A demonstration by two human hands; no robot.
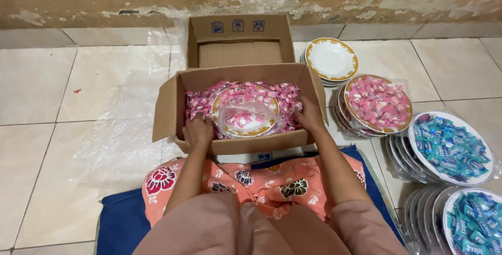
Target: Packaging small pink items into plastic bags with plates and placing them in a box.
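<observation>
Already the cardboard box (172,109) on the tiled floor (63,103) brimmed with pink sweets (285,95). By its right edge stood filled, wrapped plates (379,103) and bare ones (331,59). Centred inside, a gold-rimmed plate (246,109) in clear wrap looked barely filled; left hand (197,131) and right hand (308,115) rested beside it, fingers curled into sweets.

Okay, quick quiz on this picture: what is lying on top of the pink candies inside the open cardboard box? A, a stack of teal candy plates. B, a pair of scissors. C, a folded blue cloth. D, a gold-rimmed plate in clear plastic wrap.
D: a gold-rimmed plate in clear wrap, with a few pink candies on it, sits on the pink candies in the cardboard box, between the left hand and right hand.
</observation>
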